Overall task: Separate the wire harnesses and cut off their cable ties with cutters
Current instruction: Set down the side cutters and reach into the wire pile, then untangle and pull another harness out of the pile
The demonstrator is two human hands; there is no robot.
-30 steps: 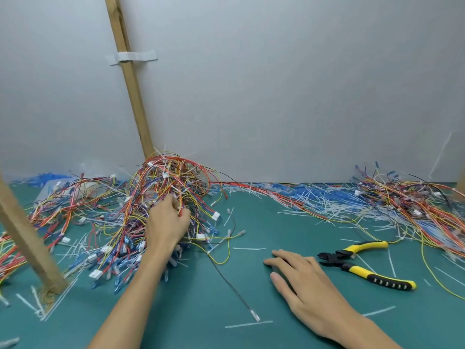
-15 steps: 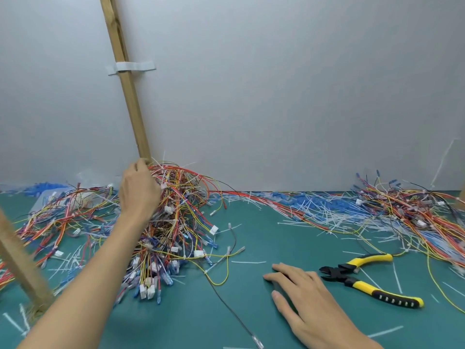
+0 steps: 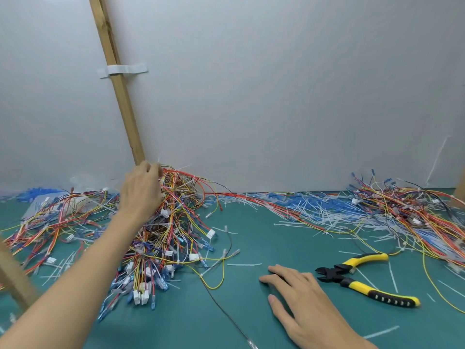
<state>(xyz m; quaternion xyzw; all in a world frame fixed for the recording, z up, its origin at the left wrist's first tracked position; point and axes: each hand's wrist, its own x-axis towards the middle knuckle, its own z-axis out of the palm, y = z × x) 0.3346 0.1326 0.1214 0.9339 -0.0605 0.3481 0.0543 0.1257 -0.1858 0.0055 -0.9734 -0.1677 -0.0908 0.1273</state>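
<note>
A big tangle of red, yellow, blue and black wire harnesses [image 3: 173,222] with white connectors is heaped at the left of the green mat. My left hand [image 3: 142,190] reaches into the top of the heap, fingers curled round a bunch of wires and lifting it. My right hand [image 3: 299,295] lies flat and open on the mat [image 3: 251,248], holding nothing. The yellow-handled cutters [image 3: 362,280] lie on the mat just right of that hand, jaws pointing left.
A second pile of harnesses [image 3: 412,212] spreads along the right side. Cut white cable ties [image 3: 314,210] litter the back of the mat. A slanted wooden post [image 3: 118,96] leans on the grey wall; another post [image 3: 15,278] stands at the lower left.
My left hand has moved up from the front of the heap to its top, pulling the gripped wires higher. My right hand and the cutters have stayed put.
</note>
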